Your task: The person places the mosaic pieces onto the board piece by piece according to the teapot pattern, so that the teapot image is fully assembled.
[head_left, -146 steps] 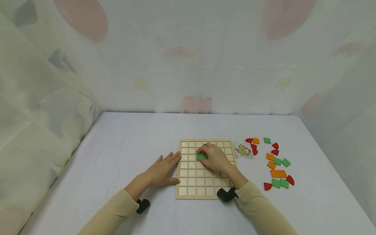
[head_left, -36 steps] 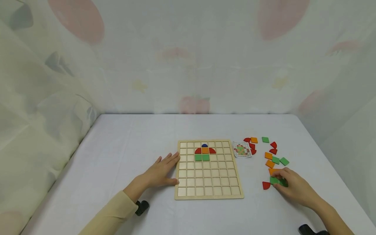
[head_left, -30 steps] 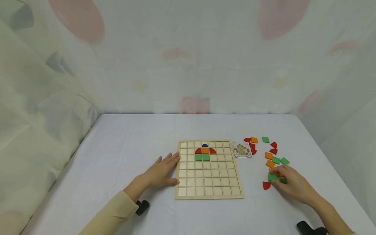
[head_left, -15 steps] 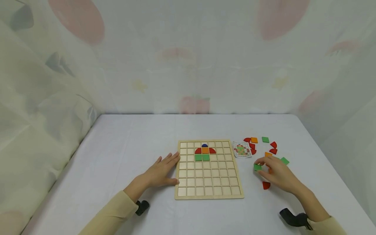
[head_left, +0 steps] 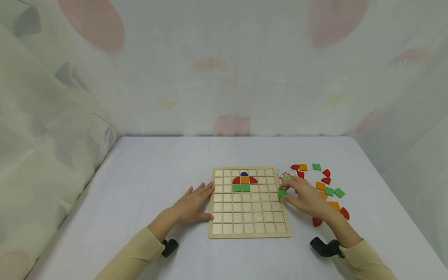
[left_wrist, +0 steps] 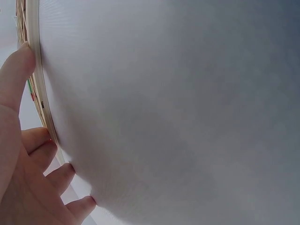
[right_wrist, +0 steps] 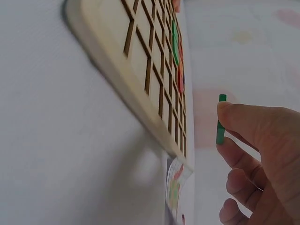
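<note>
My left hand [head_left: 196, 204] lies with its fingers spread at the left edge of the wooden grid board [head_left: 245, 235], thumb and fingertips touching the frame. In the left wrist view, the same thumb and fingers reach that board's side. Over the board's right edge my right hand [head_left: 308, 198] pinches a green square tile [head_left: 282, 192] between thumb and fingers. The right wrist view has this tile edge-on, raised above the table. On the board, a blue half-round piece [head_left: 244, 174] tops an orange square [head_left: 244, 179], flanked by red quarter-round pieces [head_left: 236, 180], above two green squares [head_left: 245, 188].
A pattern card [head_left: 282, 174] sits right of the board, partly hidden by my right hand. Further right lie scattered red quarter-rounds [head_left: 344, 213], orange pieces [head_left: 334, 205] and green squares [head_left: 339, 192]. White cloth covers the table [head_left: 168, 167], with patterned fabric walls around it.
Two green squares joined the board's pattern. My right hand went to the loose pieces, took hold of green and came back left to the board; both nearest loose green squares left their spot. Left hand stays.
</note>
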### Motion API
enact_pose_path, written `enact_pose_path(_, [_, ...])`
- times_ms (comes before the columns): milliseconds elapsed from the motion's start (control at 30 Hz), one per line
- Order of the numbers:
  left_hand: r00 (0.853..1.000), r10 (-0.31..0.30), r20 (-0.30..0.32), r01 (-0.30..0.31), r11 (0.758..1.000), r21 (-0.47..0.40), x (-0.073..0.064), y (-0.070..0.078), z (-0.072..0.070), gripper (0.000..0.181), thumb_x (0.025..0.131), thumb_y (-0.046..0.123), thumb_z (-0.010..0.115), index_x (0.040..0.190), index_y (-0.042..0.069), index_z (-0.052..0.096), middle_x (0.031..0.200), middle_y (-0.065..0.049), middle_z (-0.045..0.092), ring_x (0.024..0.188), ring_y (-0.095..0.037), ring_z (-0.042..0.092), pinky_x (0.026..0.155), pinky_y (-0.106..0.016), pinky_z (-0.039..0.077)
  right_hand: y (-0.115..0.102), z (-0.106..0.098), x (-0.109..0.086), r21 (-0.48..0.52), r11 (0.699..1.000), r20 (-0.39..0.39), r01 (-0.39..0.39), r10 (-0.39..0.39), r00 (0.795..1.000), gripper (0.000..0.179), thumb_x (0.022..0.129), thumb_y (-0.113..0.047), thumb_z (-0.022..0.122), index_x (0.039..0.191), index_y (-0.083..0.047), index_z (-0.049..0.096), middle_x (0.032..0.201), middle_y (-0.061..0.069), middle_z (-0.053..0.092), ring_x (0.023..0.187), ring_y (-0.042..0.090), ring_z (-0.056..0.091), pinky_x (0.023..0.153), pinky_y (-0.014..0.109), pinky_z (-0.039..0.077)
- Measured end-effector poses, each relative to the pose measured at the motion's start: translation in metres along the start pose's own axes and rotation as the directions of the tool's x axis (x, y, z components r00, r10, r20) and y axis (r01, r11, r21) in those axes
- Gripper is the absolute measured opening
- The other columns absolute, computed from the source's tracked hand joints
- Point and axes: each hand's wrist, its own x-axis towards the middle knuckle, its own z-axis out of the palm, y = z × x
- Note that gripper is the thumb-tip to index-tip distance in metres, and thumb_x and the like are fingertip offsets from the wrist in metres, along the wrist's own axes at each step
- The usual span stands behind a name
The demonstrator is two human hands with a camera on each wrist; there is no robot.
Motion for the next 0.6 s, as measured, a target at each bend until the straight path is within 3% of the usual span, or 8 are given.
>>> enact_pose_path(133, [1.000, 0.002, -0.001, -0.002, 1.000, 0.000, 0.000, 0.001, 0.000, 0.089, 0.080, 0.046, 0.066, 0.146, 0.006, 0.023, 0.154, -0.007, 0.017, 0.140, -0.033, 0.017, 0.107, -0.061, 0.016, -0.009, 0.006, 0.012, 0.002, 1.000, 0.011, 0.014, -0.014, 1.000, 0.027, 0.076, -0.016, 0.075, 0.100, -0.019, 0.064, 0.094, -0.004, 0.057, 0.090, 0.017, 0.055, 0.077, 0.035, 0.050])
enact_pose_path(600, [1.000, -0.001, 0.004, 0.001, 1.000, -0.008, 0.000, -0.001, 0.000, 0.089, 0.080, 0.046, 0.066, 0.147, 0.006, 0.022, 0.154, -0.006, 0.016, 0.140, -0.032, 0.016, 0.107, -0.060, 0.015, -0.027, 0.026, 0.041, -0.023, 0.999, 0.012, 0.036, -0.035, 0.999, 0.022, 0.077, -0.019, 0.073, 0.097, -0.017, 0.065, 0.093, -0.002, 0.059, 0.087, 0.017, 0.056, 0.078, 0.039, 0.046])
